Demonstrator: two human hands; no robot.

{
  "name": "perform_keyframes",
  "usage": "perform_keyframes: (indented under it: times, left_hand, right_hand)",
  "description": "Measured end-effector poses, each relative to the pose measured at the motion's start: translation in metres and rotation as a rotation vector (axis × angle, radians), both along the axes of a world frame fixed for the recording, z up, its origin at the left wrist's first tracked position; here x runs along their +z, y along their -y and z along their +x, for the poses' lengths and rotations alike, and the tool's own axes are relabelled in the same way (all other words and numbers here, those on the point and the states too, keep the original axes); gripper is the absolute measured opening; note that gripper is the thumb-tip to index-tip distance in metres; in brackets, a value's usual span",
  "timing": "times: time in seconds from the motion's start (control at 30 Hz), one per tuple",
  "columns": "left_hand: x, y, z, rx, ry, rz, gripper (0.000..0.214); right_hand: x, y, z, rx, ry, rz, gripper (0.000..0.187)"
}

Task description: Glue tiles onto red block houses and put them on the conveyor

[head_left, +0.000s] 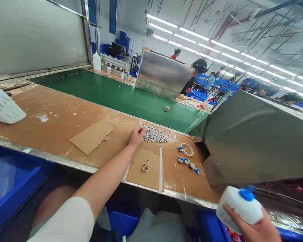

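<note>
My left hand (137,137) is at the left edge of a pile of small flat grey pieces (155,134) on the brown worktop. Its fingers are curled together, and what they pinch, if anything, is too small to make out. At the lower right, my right hand (259,228) grips a white plastic bottle (238,208) with a blue cap, tilted over the bench's front edge. Between the hands, a small round clear cup (145,166) with brownish contents stands on a taped cardboard sheet (136,176).
A roll of white tape (189,150) and several small blue-and-white parts (186,161) lie right of the cardboard. Behind runs a green conveyor belt (111,92) carrying one small colourful item (167,108). A loose cardboard piece (91,136) and a white jug (5,106) are leftward. Metal panels flank the bench.
</note>
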State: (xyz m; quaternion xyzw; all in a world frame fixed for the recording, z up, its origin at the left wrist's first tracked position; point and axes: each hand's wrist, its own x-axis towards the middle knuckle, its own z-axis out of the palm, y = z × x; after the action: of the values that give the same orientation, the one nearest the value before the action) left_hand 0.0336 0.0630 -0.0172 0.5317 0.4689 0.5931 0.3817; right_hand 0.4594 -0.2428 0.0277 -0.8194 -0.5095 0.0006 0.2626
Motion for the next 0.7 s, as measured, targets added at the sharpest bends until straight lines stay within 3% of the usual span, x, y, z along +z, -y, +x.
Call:
perform_keyframes:
  times: [0.13, 0.3, 0.5, 0.7]
  left_hand:
    - [-0.004, -0.001, -0.001, 0.000, 0.045, 0.005, 0.039]
    - [-0.007, -0.006, -0.002, 0.019, 0.092, -0.025, 0.039]
    - [-0.004, -0.002, -0.004, 0.035, 0.117, -0.074, 0.036]
    - [-0.005, -0.003, -0.004, 0.041, 0.142, -0.117, 0.034]
  right_hand:
    - [0.016, -0.047, -0.076, 0.368, 0.023, -0.153, 0.069]
    - [0.030, -0.092, -0.131, 0.687, 0.299, -0.421, 0.058]
    - [0.053, -0.125, -0.183, 0.812, 0.563, -0.634, 0.048]
    - [0.065, -0.142, -0.199, 0.881, 0.795, -0.688, 0.039]
